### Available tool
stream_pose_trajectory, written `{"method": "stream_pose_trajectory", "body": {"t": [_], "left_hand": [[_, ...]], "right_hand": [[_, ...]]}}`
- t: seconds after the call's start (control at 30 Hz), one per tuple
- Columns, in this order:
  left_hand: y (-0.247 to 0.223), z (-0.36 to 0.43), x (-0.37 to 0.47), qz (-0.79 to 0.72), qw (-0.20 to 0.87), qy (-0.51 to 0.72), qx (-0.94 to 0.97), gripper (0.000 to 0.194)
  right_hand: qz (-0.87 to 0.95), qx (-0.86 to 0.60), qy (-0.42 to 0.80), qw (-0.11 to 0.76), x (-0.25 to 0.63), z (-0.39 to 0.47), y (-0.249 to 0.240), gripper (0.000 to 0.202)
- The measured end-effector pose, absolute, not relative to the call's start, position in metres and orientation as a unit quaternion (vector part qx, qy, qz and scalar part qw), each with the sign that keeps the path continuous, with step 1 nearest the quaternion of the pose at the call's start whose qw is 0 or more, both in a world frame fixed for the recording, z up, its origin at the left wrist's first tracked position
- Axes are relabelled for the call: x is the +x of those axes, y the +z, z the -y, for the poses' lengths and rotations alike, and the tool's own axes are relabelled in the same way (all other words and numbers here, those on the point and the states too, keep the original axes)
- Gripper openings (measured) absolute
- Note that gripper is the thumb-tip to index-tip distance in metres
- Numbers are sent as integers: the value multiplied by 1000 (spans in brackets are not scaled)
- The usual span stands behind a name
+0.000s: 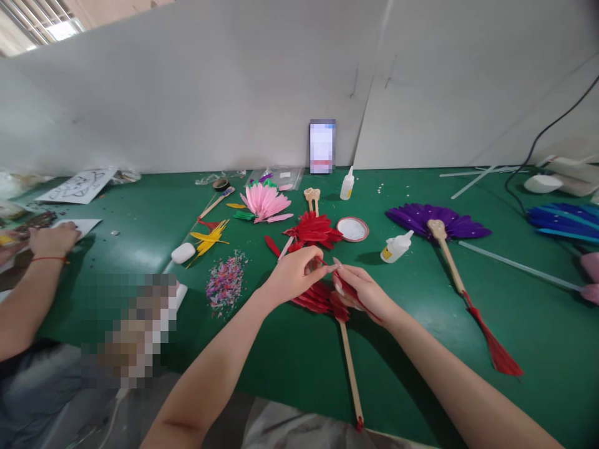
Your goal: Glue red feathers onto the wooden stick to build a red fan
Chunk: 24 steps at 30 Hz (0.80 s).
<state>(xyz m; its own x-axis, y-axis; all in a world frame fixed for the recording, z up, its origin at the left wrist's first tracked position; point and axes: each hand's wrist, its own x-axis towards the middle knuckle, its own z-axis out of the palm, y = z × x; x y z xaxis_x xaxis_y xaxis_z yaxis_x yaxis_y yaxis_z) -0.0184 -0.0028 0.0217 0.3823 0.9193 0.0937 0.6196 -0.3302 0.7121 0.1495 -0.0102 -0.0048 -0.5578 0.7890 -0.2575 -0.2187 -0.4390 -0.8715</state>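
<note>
My left hand (pixel 297 272) and my right hand (pixel 367 292) meet over the table, fingertips pinched close together. A thin red feather (pixel 360 299) runs along my right palm, and its narrow end reaches my left fingers, which partly hide it. Just below the hands lies a red feather fan (pixel 318 298) on a wooden handle (pixel 350 368), with red cord at the handle's lower end. Beyond my hands is a pile of loose red feathers (pixel 316 229). White glue bottles (pixel 396 247) and a shallow white dish (pixel 352 229) with a red rim stand nearby.
A purple feather fan (pixel 438 223) with a red tassel lies right. Pink feathers (pixel 265 202), yellow feathers (pixel 209 242) and colourful confetti (pixel 226 284) lie left. A phone (pixel 322 146) leans against the wall. Another person's hand (pixel 53 240) rests at far left.
</note>
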Motion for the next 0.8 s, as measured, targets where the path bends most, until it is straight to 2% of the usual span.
{"method": "stream_pose_trajectory", "body": {"t": [0.4, 0.57, 0.8], "left_hand": [[21, 5, -19, -489, 259, 220, 803, 21], [21, 5, -18, -485, 272, 224, 800, 27], [25, 3, -20, -516, 308, 307, 738, 30]], "right_hand": [[419, -354, 774, 316, 150, 9, -5, 42], [422, -359, 772, 311, 149, 10, -3, 43], [425, -337, 761, 355, 152, 8, -5, 47]]}}
